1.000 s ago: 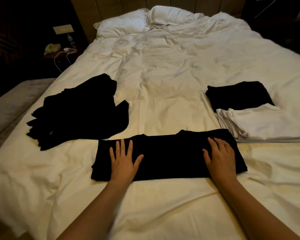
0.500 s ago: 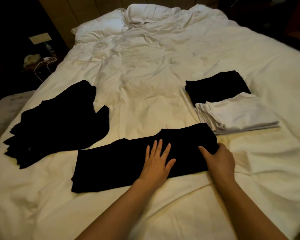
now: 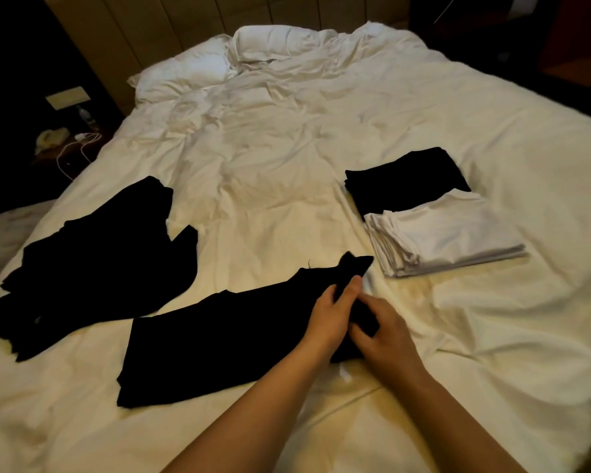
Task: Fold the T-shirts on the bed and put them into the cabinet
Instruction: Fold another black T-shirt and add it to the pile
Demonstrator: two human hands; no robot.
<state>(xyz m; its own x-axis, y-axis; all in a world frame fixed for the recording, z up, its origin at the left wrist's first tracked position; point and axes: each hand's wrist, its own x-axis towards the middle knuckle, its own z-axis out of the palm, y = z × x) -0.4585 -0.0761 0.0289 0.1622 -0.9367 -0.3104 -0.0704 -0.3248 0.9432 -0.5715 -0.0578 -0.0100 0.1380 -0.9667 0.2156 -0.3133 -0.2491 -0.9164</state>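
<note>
My left hand [image 3: 331,315] and my right hand [image 3: 384,336] both grip the right end of the black T-shirt [image 3: 219,343], which lies as a long folded strip on the bed [image 3: 287,186]. The gripped end is lifted a little. Near it lie a folded white stack [image 3: 451,233] and a folded black stack [image 3: 406,180].

Both hands [image 3: 328,319] now together, right end of black T-shirt [image 3: 219,339] lifted.
</note>
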